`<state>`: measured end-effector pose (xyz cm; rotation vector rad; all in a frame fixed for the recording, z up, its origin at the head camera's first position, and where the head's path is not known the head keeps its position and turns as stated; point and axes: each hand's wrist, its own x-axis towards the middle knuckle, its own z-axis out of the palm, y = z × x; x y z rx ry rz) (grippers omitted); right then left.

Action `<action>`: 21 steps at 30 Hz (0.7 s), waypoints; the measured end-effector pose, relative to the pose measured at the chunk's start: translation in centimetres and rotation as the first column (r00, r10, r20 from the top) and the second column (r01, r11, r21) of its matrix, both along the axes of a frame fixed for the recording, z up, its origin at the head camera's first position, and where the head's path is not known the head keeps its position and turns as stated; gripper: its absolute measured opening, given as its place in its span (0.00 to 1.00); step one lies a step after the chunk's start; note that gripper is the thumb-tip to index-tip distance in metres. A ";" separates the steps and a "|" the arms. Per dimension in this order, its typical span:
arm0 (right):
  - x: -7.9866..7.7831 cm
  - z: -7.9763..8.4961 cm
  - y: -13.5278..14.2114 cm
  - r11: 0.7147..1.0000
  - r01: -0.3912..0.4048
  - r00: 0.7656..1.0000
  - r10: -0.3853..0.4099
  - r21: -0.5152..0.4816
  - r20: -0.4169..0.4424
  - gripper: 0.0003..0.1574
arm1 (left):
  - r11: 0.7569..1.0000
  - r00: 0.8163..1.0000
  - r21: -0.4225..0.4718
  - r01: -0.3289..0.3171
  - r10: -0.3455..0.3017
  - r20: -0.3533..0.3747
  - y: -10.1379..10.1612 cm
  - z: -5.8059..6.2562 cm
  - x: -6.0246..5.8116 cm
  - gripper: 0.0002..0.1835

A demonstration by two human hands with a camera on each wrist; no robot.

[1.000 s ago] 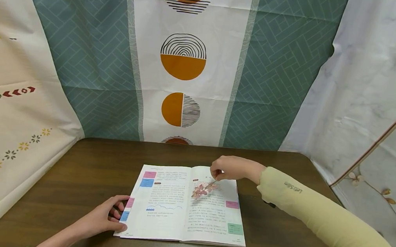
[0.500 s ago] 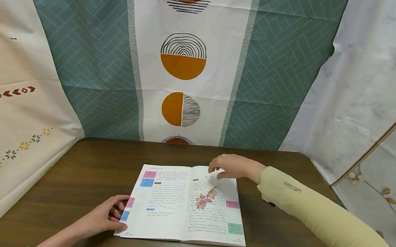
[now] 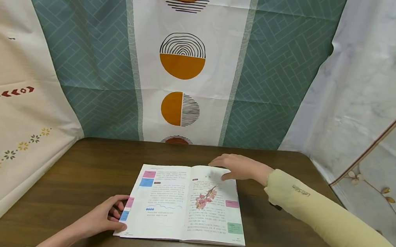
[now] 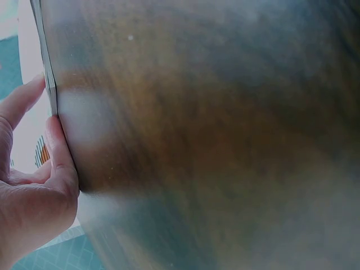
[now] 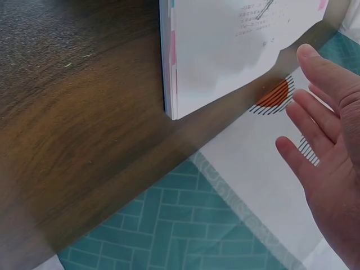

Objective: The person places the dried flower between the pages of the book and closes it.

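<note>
An open book (image 3: 160,226) lies on the wooden table, with printed text and coloured boxes on both pages. On its right page rests a sprig of pink blossoms (image 3: 205,198), its thin stem pointing toward the top right. My left hand (image 3: 99,217) grips the book's lower left edge, thumb on the page and the other fingers curled at the side. In the left wrist view, the left hand (image 4: 42,169) pinches the thin edge of the book. Above the right page's top hovers my right hand (image 3: 238,168), fingers extended and apart from the sprig; the right wrist view shows this hand (image 5: 332,135) holding nothing.
The brown table (image 3: 51,189) extends around the book on all sides. A patterned green and white cloth (image 3: 185,67) hangs behind it. Cream cloth (image 3: 17,131) borders the left side and marbled cloth (image 3: 370,95) the right.
My right hand lets go of the sprig, which drops flat onto the right page. Its fingers spread, and the hand shifts slightly right. My left hand stays at the book's edge.
</note>
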<state>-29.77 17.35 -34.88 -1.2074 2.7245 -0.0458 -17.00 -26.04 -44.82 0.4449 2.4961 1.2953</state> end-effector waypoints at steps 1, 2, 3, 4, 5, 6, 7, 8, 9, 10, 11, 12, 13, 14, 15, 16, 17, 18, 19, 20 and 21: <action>0.0 0.0 0.1 1.000 -0.004 1.000 0.004 -0.007 -0.008 0.39 | 1.000 1.000 0.000 0.002 -0.002 -0.001 0.0 0.0 0.0 0.47; 0.1 0.0 0.2 1.000 -0.008 1.000 0.008 -0.016 -0.015 0.39 | 1.000 1.000 -0.001 0.000 0.000 0.001 0.0 0.0 -0.1 0.47; 0.1 0.0 0.3 1.000 -0.007 1.000 0.006 -0.023 -0.022 0.40 | 1.000 1.000 -0.003 -0.002 0.002 0.004 0.0 0.0 -0.1 0.47; 0.2 0.0 0.5 0.999 -0.008 1.000 0.007 -0.031 -0.029 0.40 | 1.000 1.000 -0.005 -0.002 0.002 0.004 0.0 0.0 -0.1 0.47; 0.2 0.0 0.6 0.999 -0.008 0.999 0.007 -0.036 -0.041 0.40 | 1.000 1.000 -0.006 -0.002 0.002 0.003 0.0 0.0 -0.1 0.47; 0.3 0.0 0.7 0.999 -0.011 0.999 0.009 -0.043 -0.053 0.40 | 1.000 1.000 -0.007 -0.003 0.003 0.004 0.0 0.0 -0.2 0.47; 0.4 -0.1 0.8 0.999 -0.013 0.998 0.010 -0.050 -0.069 0.40 | 1.000 1.000 -0.008 -0.004 0.004 0.005 0.0 0.0 -0.2 0.47; 0.5 -0.2 1.0 0.998 -0.014 0.996 0.010 -0.054 -0.086 0.40 | 1.000 1.000 -0.010 -0.006 0.006 0.004 0.1 0.0 -0.2 0.47; 0.6 -0.2 1.1 0.998 -0.012 0.995 0.006 -0.057 -0.103 0.40 | 1.000 1.000 -0.011 -0.007 0.007 0.003 0.1 -0.1 -0.2 0.47; 0.8 -0.3 1.3 0.998 -0.010 0.993 0.003 -0.063 -0.120 0.39 | 1.000 1.000 -0.012 -0.009 0.009 0.003 0.1 -0.1 -0.2 0.47; 0.9 -0.3 1.4 0.998 -0.012 0.990 0.002 -0.067 -0.142 0.39 | 1.000 1.000 -0.012 -0.010 0.010 0.004 0.1 -0.1 -0.2 0.47; 1.1 -0.4 1.5 0.997 -0.011 0.987 0.000 -0.072 -0.160 0.39 | 1.000 1.000 -0.013 -0.011 0.011 0.004 0.1 -0.1 -0.2 0.47; 1.3 -0.5 1.7 0.997 -0.005 0.985 -0.009 -0.075 -0.173 0.39 | 1.000 1.000 -0.012 -0.009 0.009 0.002 0.1 -0.1 -0.2 0.47; 1.5 -0.5 1.8 0.997 0.002 0.983 -0.016 -0.078 -0.184 0.39 | 1.000 1.000 -0.012 -0.011 0.011 0.003 0.1 -0.1 -0.2 0.47; 1.7 -0.6 2.0 0.997 0.008 0.981 -0.024 -0.083 -0.194 0.39 | 1.000 1.000 -0.010 -0.010 0.010 0.003 0.1 -0.1 -0.1 0.47; 1.9 -0.7 2.1 0.996 0.009 0.978 -0.028 -0.091 -0.205 0.39 | 1.000 1.000 -0.008 -0.011 0.011 0.006 0.1 -0.1 -0.1 0.47; 2.1 -0.8 2.2 0.995 0.012 0.977 -0.033 -0.098 -0.212 0.39 | 1.000 1.000 -0.008 -0.009 0.009 0.004 0.1 -0.1 0.0 0.47; 2.2 -0.9 2.3 0.994 0.017 0.975 -0.040 -0.105 -0.218 0.38 | 1.000 1.000 -0.010 -0.009 0.009 0.000 0.1 -0.1 0.0 0.47; 2.4 -1.0 2.5 0.993 0.025 0.974 -0.049 -0.112 -0.222 0.38 | 1.000 1.000 -0.011 -0.008 0.008 -0.004 0.1 -0.1 0.0 0.47; 2.5 -1.1 2.6 0.992 0.030 0.972 -0.057 -0.121 -0.227 0.38 | 1.000 1.000 -0.013 -0.011 0.011 -0.006 0.1 -0.1 0.1 0.47; 2.7 -1.2 2.7 0.991 0.035 0.971 -0.065 -0.131 -0.232 0.39 | 1.000 1.000 -0.016 -0.013 0.013 -0.009 0.1 -0.1 0.1 0.47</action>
